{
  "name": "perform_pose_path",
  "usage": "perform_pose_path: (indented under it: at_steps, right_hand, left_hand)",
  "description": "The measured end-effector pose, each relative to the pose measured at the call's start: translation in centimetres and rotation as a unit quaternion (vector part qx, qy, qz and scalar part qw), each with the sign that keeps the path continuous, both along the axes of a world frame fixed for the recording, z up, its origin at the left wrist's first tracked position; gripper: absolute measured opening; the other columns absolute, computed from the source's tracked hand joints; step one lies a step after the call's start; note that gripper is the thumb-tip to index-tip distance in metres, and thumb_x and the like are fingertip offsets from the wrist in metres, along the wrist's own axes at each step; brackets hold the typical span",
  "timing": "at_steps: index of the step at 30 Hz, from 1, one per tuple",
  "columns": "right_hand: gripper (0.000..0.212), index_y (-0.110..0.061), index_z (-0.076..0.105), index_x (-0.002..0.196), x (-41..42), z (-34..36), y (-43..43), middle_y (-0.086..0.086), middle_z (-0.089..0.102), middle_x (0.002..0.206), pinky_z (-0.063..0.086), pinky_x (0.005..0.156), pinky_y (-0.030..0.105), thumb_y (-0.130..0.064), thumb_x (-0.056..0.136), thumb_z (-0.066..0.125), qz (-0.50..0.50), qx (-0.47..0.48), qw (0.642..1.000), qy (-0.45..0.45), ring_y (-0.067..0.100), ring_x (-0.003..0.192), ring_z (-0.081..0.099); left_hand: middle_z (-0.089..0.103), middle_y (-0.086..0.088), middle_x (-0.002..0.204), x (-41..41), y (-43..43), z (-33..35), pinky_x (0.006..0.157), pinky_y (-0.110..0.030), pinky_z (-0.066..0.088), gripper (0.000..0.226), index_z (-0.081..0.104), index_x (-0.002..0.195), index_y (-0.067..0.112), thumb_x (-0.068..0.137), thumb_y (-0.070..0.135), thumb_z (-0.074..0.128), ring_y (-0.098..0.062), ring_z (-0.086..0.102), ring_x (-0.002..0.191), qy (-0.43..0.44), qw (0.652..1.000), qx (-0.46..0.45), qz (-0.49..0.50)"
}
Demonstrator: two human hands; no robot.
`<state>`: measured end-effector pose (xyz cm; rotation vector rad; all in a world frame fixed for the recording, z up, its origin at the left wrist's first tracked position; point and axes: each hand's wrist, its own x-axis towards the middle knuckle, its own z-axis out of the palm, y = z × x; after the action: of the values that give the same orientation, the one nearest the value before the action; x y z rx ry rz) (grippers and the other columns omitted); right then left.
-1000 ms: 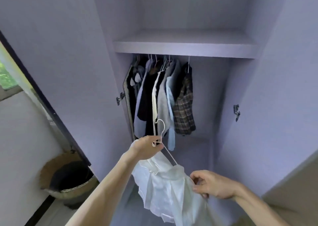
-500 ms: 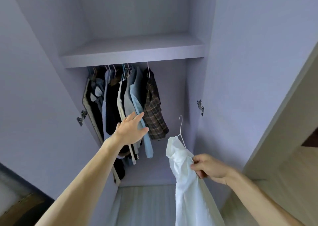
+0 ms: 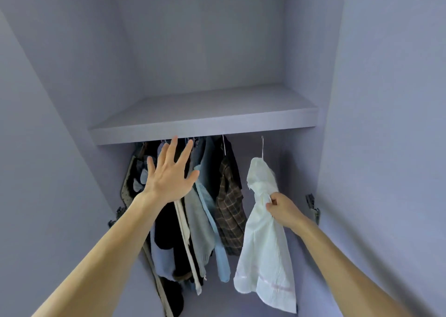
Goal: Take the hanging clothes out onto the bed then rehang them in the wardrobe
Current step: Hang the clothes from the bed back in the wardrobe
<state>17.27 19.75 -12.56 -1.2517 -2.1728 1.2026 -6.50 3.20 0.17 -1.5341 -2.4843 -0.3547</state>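
While right hand (image 3: 281, 208) pinches white garment (image 3: 263, 232), left hand (image 3: 169, 174) splays

Lilac wardrobe (image 3: 205, 51), one shelf (image 3: 205, 123) across it. Rail hidden behind shelf's front edge. Underneath, bunched clothes (image 3: 202, 225) hang at left, plaid shirt (image 3: 229, 215) rightmost of them. White garment (image 3: 263, 239) on wire hanger (image 3: 262, 147) apart at right, hook reaching shelf edge.

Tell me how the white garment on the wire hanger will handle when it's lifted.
Probably floppy: the white garment bunches where the right hand pinches it and drapes loosely below. Likely light, since the cloth looks thin and creased. It may swing or slide on the slim wire hanger, so holding the hook seems steadier.
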Motion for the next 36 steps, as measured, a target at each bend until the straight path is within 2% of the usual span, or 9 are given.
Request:
perform_pose_path:
  at_steps: [3,7,10,14,19,22,26,30,36]
  right_hand:
    - [0.026,-0.02,0.035,0.076,-2.8,1.1,3.9,-0.002,0.044,0.078,0.032,0.056,0.024,-0.016,0.101,0.04,0.011,0.072,0.997,-0.032,0.011,0.066,0.041]
    - [0.01,-0.015,0.045,0.094,-6.1,2.1,9.2,-0.002,0.051,0.086,0.038,0.058,0.021,-0.018,0.102,0.04,0.019,0.13,0.989,-0.063,0.01,0.072,0.049]
    - [0.013,-0.011,0.05,0.098,-8.5,2.2,12.2,-0.001,0.053,0.086,0.045,0.066,0.028,-0.02,0.102,0.04,0.017,0.144,0.988,-0.05,0.013,0.074,0.053]
    - [0.012,-0.012,0.048,0.098,-11.8,1.9,15.5,-0.001,0.053,0.085,0.043,0.065,0.027,-0.02,0.102,0.04,0.005,0.133,0.991,-0.031,0.013,0.073,0.054]
    - [0.012,-0.009,0.046,0.106,-14.4,-0.3,17.8,0.006,0.053,0.101,0.044,0.069,0.029,-0.017,0.102,0.038,0.033,0.126,0.985,-0.113,0.017,0.082,0.055]
    - [0.026,-0.006,0.042,0.127,-15.4,-2.0,17.7,0.009,0.05,0.118,0.045,0.074,0.029,-0.014,0.102,0.039,0.068,0.133,0.975,-0.167,0.021,0.094,0.057]
    - [0.032,-0.005,0.04,0.133,-17.4,-2.9,16.4,0.011,0.049,0.127,0.047,0.086,0.035,-0.017,0.104,0.036,0.094,0.157,0.968,-0.17,0.028,0.108,0.057]
    - [0.037,-0.006,0.04,0.137,-19.1,-3.3,14.8,0.011,0.05,0.128,0.042,0.082,0.032,-0.023,0.104,0.035,0.097,0.159,0.973,-0.139,0.028,0.107,0.058]
    - [0.026,-0.01,0.045,0.125,-17.3,-4.2,12.9,0.007,0.051,0.122,0.051,0.076,0.031,-0.021,0.101,0.042,0.092,0.143,0.977,-0.13,0.02,0.086,0.056]
  left_hand:
    - [-0.019,0.0,0.165,-2.1,3.2,1.5,0.119,-0.062,0.0,0.078,-0.011,0.157,0.039,0.1,0.054,0.04,-0.026,-0.012,0.153,0.029,0.999,0.008,0.01]
    - [-0.025,0.0,0.164,-4.4,7.7,2.6,0.119,-0.062,-0.003,0.075,-0.021,0.154,0.038,0.102,0.056,0.03,-0.026,-0.015,0.153,0.05,0.998,-0.003,0.031]
    - [-0.034,0.002,0.16,-5.4,10.8,2.4,0.118,-0.061,-0.009,0.069,-0.028,0.15,0.041,0.102,0.058,0.019,-0.024,-0.023,0.151,0.033,0.998,-0.034,0.047]
    - [-0.035,0.004,0.16,-7.0,13.5,0.7,0.119,-0.062,-0.008,0.064,-0.034,0.145,0.044,0.102,0.056,0.012,-0.022,-0.032,0.147,0.033,0.997,0.022,0.059]
    - [-0.047,0.009,0.149,-7.8,14.6,-0.9,0.117,-0.061,-0.011,0.063,-0.041,0.137,0.05,0.101,0.06,0.009,-0.018,-0.043,0.139,0.031,0.995,0.069,0.063]
    - [-0.046,0.008,0.151,-8.1,14.9,-1.4,0.117,-0.061,-0.01,0.065,-0.037,0.14,0.048,0.101,0.062,0.012,-0.019,-0.041,0.141,0.037,0.994,0.08,0.069]
    - [-0.045,0.006,0.153,-8.2,15.2,-1.7,0.116,-0.061,-0.01,0.068,-0.036,0.142,0.046,0.101,0.064,0.014,-0.021,-0.04,0.142,0.035,0.993,0.085,0.073]
    - [-0.046,0.008,0.152,-8.1,15.0,-1.5,0.116,-0.06,-0.011,0.066,-0.039,0.14,0.048,0.101,0.063,0.012,-0.02,-0.038,0.144,0.036,0.993,0.079,0.076]
    - [-0.022,0.003,0.165,-7.2,13.3,-1.1,0.118,-0.061,-0.001,0.072,-0.02,0.153,0.042,0.103,0.053,0.029,-0.021,-0.015,0.153,0.052,0.993,0.083,0.07]
